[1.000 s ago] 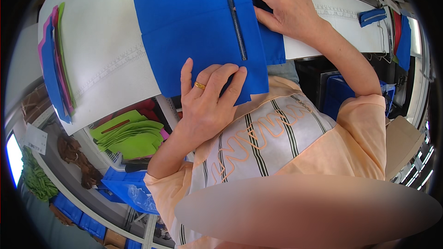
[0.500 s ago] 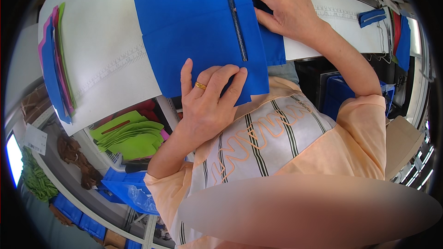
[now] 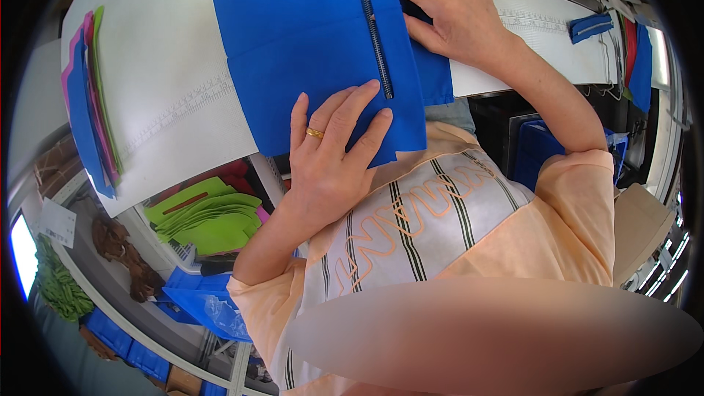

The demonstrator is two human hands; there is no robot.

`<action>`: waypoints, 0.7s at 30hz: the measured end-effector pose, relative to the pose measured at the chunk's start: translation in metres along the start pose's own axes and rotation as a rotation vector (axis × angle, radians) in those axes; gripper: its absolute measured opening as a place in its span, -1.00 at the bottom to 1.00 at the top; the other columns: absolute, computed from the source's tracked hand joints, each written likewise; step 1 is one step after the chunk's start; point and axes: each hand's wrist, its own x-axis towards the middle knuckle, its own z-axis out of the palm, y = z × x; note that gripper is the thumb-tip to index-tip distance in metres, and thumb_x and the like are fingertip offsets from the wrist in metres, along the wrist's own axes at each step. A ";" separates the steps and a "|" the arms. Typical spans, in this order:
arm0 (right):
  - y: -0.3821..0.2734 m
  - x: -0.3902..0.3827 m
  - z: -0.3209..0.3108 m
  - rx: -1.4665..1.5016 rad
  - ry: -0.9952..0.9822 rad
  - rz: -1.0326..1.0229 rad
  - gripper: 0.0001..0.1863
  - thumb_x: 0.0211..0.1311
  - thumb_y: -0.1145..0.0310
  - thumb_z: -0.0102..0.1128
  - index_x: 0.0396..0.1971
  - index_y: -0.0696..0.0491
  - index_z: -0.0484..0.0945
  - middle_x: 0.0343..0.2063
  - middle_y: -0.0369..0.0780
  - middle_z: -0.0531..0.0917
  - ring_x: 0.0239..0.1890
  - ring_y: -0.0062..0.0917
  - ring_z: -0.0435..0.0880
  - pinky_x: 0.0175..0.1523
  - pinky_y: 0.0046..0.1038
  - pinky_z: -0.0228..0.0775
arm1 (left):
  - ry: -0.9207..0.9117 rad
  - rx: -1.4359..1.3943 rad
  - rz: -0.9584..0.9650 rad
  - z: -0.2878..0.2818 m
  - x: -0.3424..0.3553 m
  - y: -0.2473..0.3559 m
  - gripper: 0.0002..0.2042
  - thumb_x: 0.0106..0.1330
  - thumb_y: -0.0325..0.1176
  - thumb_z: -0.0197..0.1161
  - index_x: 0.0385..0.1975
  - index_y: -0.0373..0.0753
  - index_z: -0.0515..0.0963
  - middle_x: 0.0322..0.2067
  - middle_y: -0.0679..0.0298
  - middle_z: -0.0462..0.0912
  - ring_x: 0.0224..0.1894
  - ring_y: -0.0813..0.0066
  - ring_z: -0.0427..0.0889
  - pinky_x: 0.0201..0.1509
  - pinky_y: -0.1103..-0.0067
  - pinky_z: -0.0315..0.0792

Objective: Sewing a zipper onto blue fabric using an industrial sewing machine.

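Note:
A blue fabric panel (image 3: pixel 301 26) lies on the white table (image 3: pixel 161 29), with a vertical metal zipper (image 3: pixel 376 44) near its right side. Its lower part is under my left hand (image 3: pixel 334 139), whose fingers are spread on the cloth; the middle finger reaches toward the zipper's lower end, and a gold ring shows. My right hand (image 3: pixel 455 18) rests at the panel's upper right edge, fingers apart and slightly bent, tips partly hidden at the cloth. More blue fabric (image 3: pixel 433 77) shows beneath that hand.
Coloured cut pieces (image 3: pixel 99 103) lie at the table's left. A small zippered blue piece (image 3: pixel 590 26) is at the right, near hanging red and blue strips (image 3: pixel 639 66). Below are green pieces (image 3: pixel 205 216), blue bins (image 3: pixel 183 293) and a cardboard piece (image 3: pixel 638 227).
The fingers of my left hand have stretched and moved slightly up along the cloth toward the zipper. My right hand and the panel have hardly moved.

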 end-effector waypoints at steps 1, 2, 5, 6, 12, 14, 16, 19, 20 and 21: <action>-0.001 0.000 -0.001 0.003 0.007 -0.002 -0.45 -0.09 0.30 0.31 -0.02 0.16 0.48 -0.01 -0.06 0.53 0.12 -0.18 0.43 0.20 -0.23 0.30 | -0.016 -0.013 -0.001 -0.002 0.000 0.000 -0.59 -0.11 -0.33 0.32 -0.14 -0.11 0.64 0.02 0.27 0.55 -0.01 0.29 0.53 0.31 0.16 0.07; 0.000 0.000 -0.001 0.002 0.007 0.002 -0.45 -0.09 0.30 0.31 -0.02 0.16 0.48 -0.01 -0.06 0.53 0.12 -0.18 0.43 0.20 -0.23 0.30 | -0.018 -0.015 0.001 -0.003 0.001 -0.001 -0.59 -0.11 -0.33 0.32 -0.14 -0.11 0.64 0.02 0.27 0.55 -0.01 0.29 0.53 0.31 0.16 0.07; 0.000 0.001 -0.001 -0.009 -0.016 0.008 -0.44 -0.09 0.29 0.32 -0.01 0.16 0.48 -0.02 -0.07 0.52 0.12 -0.18 0.43 0.20 -0.23 0.30 | -0.109 -0.040 -0.026 -0.015 0.008 0.000 -0.61 -0.08 -0.17 0.40 -0.23 -0.18 0.63 0.02 0.27 0.53 0.00 0.29 0.52 0.29 0.07 0.04; -0.001 0.001 -0.001 -0.012 -0.027 0.013 -0.44 -0.10 0.29 0.32 -0.01 0.16 0.48 -0.02 -0.07 0.52 0.12 -0.18 0.43 0.20 -0.23 0.30 | -0.145 -0.060 -0.039 -0.019 0.010 0.000 -0.58 -0.09 -0.11 0.42 -0.22 -0.16 0.62 0.02 0.27 0.52 0.00 0.28 0.52 0.29 0.05 0.00; 0.002 -0.007 0.011 -0.079 0.060 0.044 -0.53 0.00 0.22 0.33 -0.04 -0.01 0.53 0.06 -0.30 0.54 0.18 -0.41 0.41 0.20 -0.26 0.31 | -0.194 -0.045 -0.001 -0.026 0.031 -0.005 -0.66 0.05 -0.08 0.37 -0.26 -0.14 0.62 -0.14 0.33 0.55 -0.08 0.34 0.54 0.30 0.01 -0.07; 0.002 -0.007 0.011 -0.070 0.051 0.051 -0.52 0.00 0.21 0.32 -0.02 -0.01 0.52 0.06 -0.29 0.54 0.18 -0.39 0.41 0.22 -0.23 0.27 | -0.180 -0.010 0.009 -0.020 0.035 -0.011 -0.74 0.10 -0.18 0.34 -0.27 -0.14 0.61 -0.19 0.35 0.56 -0.10 0.37 0.54 0.29 0.00 -0.07; 0.004 -0.008 0.011 -0.068 0.048 0.047 -0.52 0.00 0.21 0.32 -0.02 0.00 0.52 0.07 -0.28 0.54 0.19 -0.39 0.41 0.21 -0.25 0.29 | -0.156 -0.015 0.055 -0.016 0.041 -0.019 -0.83 0.11 -0.40 0.25 -0.28 -0.15 0.61 -0.23 0.38 0.56 -0.11 0.41 0.55 0.27 0.05 0.04; 0.002 -0.006 0.010 -0.056 0.053 0.044 -0.51 -0.01 0.22 0.33 -0.01 0.00 0.52 0.07 -0.28 0.54 0.19 -0.39 0.41 0.21 -0.26 0.29 | -0.016 -0.041 0.100 -0.007 0.063 -0.036 -0.74 0.02 -0.54 0.22 -0.25 -0.17 0.61 -0.22 0.35 0.56 -0.11 0.40 0.55 0.21 0.14 0.18; 0.002 -0.006 0.009 -0.058 0.050 0.047 -0.51 -0.01 0.22 0.33 -0.01 0.00 0.52 0.07 -0.28 0.54 0.19 -0.39 0.41 0.21 -0.26 0.29 | 0.071 0.072 0.157 -0.008 0.080 -0.044 -0.74 0.07 -0.53 0.25 -0.20 -0.20 0.61 -0.20 0.30 0.57 -0.13 0.33 0.56 0.10 0.29 0.33; 0.001 -0.004 0.007 -0.050 0.048 0.044 -0.51 -0.01 0.22 0.33 -0.02 0.00 0.53 0.07 -0.28 0.54 0.19 -0.39 0.41 0.21 -0.27 0.29 | 0.073 0.076 0.154 -0.005 0.090 -0.053 -0.74 0.07 -0.53 0.25 -0.20 -0.20 0.61 -0.20 0.30 0.57 -0.13 0.33 0.56 0.10 0.29 0.33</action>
